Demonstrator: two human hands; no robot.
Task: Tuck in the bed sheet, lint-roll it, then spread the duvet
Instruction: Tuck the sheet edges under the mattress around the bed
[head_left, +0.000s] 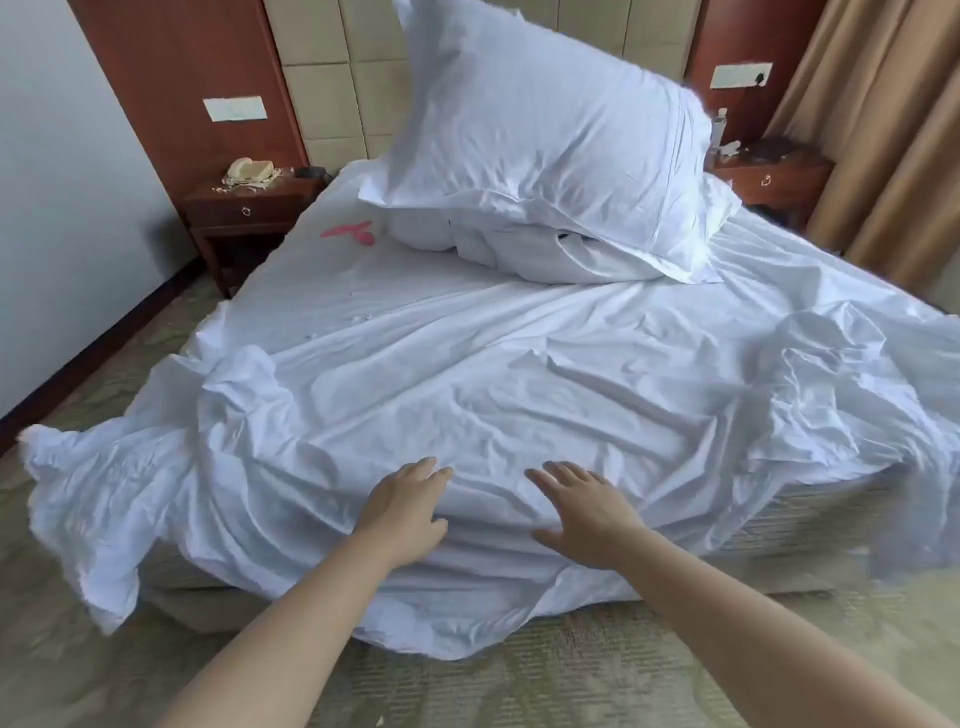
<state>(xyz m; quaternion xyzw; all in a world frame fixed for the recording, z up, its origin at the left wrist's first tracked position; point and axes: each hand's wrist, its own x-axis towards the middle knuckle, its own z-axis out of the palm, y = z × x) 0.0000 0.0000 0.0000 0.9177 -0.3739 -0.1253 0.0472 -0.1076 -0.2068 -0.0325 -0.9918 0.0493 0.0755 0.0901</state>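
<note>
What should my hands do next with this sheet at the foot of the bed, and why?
Probably slide both palms down over the edge and push the hanging sheet under the mattress. The left hand and right hand lie flat on it at the foot edge, and the cloth there hangs loose and wrinkled, untucked, to the carpet.

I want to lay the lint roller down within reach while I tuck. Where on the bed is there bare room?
Bare sheet lies mid-bed, between the pillow heap and both hands, left hand and right hand. The strip toward the left nightstand is flat too, below the pink object. The headboard end is crowded.
</note>
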